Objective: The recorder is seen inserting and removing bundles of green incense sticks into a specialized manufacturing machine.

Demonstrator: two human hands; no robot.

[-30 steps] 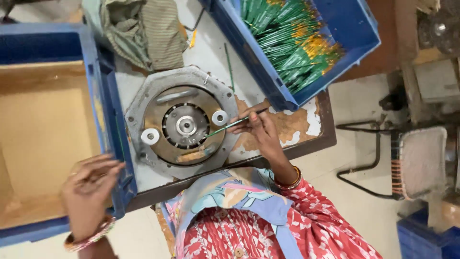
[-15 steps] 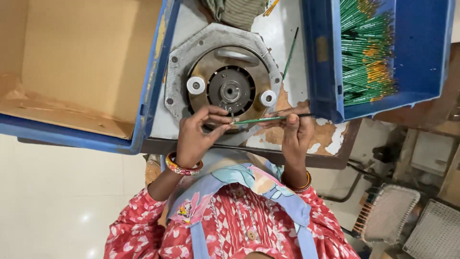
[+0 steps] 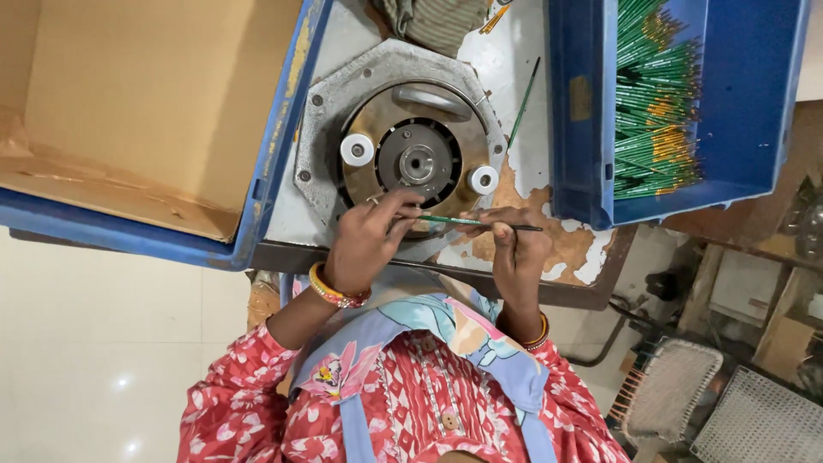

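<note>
My left hand point(image 3: 370, 243) and my right hand point(image 3: 512, 249) together hold a thin green stick with a dark tip point(image 3: 467, 222), level, just in front of a round metal machine disc point(image 3: 403, 150). The left fingers pinch one end near the disc's rim, the right fingers grip the other end. Two white rollers point(image 3: 357, 149) sit on the disc beside a central hub point(image 3: 417, 162). The disc is bolted to a grey octagonal plate point(image 3: 319, 103) on a worn table.
A blue crate point(image 3: 746, 111) at the right holds several green sticks with yellow ends point(image 3: 656, 111). A cardboard-lined blue crate point(image 3: 129, 111) stands at the left. One loose green stick point(image 3: 523, 101) lies on the table. Folded cloth point(image 3: 433, 21) lies beyond the disc. Wire stools point(image 3: 677, 394) stand lower right.
One second ago my left hand was by the left crate; it came over to the stick. Both hands now hold it, much as half a second ago.
</note>
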